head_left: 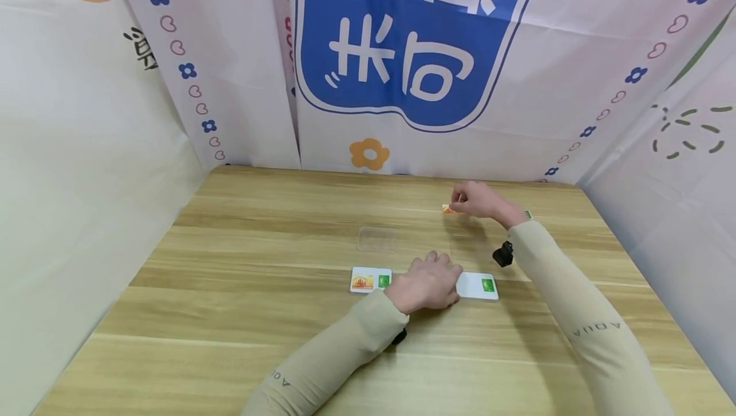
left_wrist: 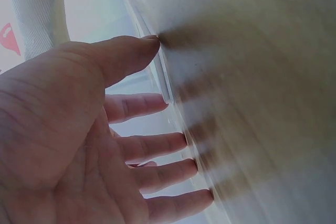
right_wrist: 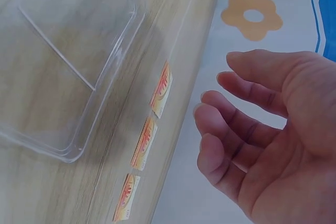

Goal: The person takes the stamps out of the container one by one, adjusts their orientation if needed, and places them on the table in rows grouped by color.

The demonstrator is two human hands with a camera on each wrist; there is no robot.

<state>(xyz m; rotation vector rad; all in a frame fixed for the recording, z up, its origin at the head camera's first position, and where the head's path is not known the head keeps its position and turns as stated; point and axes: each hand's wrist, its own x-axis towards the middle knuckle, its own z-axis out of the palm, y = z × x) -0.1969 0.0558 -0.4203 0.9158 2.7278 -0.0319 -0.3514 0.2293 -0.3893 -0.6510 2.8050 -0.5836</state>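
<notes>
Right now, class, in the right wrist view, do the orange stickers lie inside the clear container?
No: the orange stickers lie in a row outside the clear container.

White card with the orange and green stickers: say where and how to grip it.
Probably best to come from above at the left end and pinch the long edges of the white card: it lies flat on the table, the left hand is by its right end, and an edge grip spares the orange sticker and green sticker on its upper face.

Cloth-walled booth [head_left: 247, 84], wood-grain table [head_left: 201, 294]
</notes>
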